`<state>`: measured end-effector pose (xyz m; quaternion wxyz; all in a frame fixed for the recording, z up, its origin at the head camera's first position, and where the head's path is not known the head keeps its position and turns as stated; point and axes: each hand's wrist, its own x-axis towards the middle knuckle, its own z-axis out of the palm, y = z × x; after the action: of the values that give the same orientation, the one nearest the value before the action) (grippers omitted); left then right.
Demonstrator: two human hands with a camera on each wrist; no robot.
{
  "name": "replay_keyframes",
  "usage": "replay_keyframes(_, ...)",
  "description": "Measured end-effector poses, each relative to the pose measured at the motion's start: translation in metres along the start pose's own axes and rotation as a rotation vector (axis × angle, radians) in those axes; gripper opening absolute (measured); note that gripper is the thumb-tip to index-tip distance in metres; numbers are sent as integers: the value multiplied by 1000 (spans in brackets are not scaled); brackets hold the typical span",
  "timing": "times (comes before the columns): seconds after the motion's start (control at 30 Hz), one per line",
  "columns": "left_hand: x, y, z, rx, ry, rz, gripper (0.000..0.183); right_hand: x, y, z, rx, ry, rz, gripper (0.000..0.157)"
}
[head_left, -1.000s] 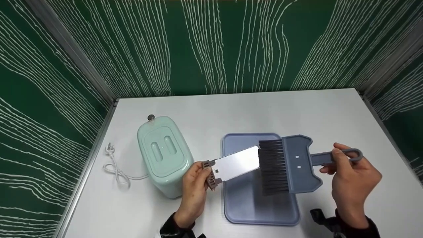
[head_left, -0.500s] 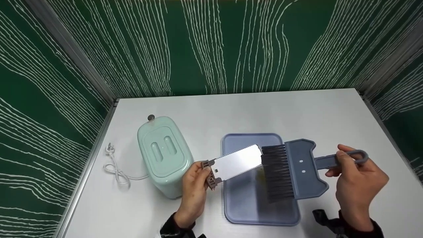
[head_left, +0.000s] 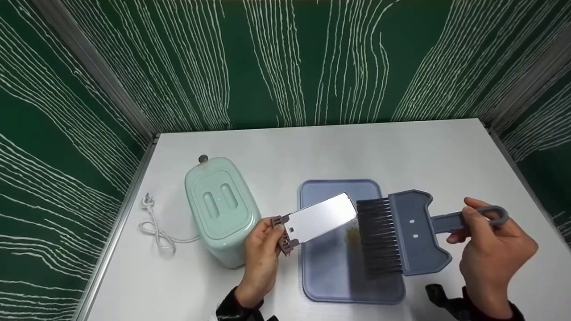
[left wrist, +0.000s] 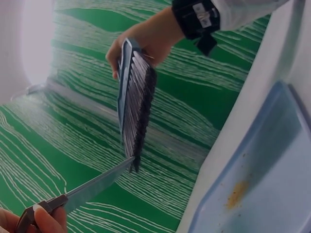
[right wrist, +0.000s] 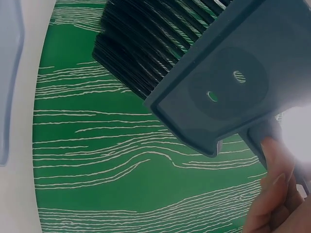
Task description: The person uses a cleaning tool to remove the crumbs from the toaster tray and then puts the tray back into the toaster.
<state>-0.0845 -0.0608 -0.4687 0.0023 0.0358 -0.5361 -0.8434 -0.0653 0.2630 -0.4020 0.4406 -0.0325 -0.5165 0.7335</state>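
"Two hands, well apart: what are they holding?"

"The left hand (head_left: pixel 262 252) pinches the brown end (head_left: pixel 293 244) of a metal plate (head_left: pixel 321 217) that points to two o'clock over a blue tray (head_left: pixel 328 281). The right hand (head_left: pixel 495 252) grips a brush (head_left: pixel 417 234) by its handle (head_left: pixel 446 223), at three o'clock from the plate. Its bristles (head_left: pixel 379 240) reach the far end; touching or just off, I can't tell."

"Which step is that?"

"Brushing the plate off, I'd judge. Yellow crumbs (left wrist: pixel 236 195) lie in the tray, at four o'clock from the plate."

"And the next move?"

"Another pass would call for a steady left hand, the plate kept above the tray."

"Farther out?"

"A green toaster (head_left: pixel 222 200) at eleven o'clock from the left hand, its cord (head_left: pixel 179 240) at nine on the white surface (head_left: pixel 267 156)."
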Motion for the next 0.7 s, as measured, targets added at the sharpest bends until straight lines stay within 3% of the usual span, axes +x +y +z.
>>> replay_keyframes(0.23,0,0,-1,0,-8,7,14,-6,10,0,73,-2,-14,14)
replay_keyframes(0.4,-1,0,-1,-5,1,-3,13,-21,17,6,86,-123,67,15)
replay_keyframes(0.7,-1,0,1,7,-13,-23,14,-44,25,17,-1,-315,213,16)
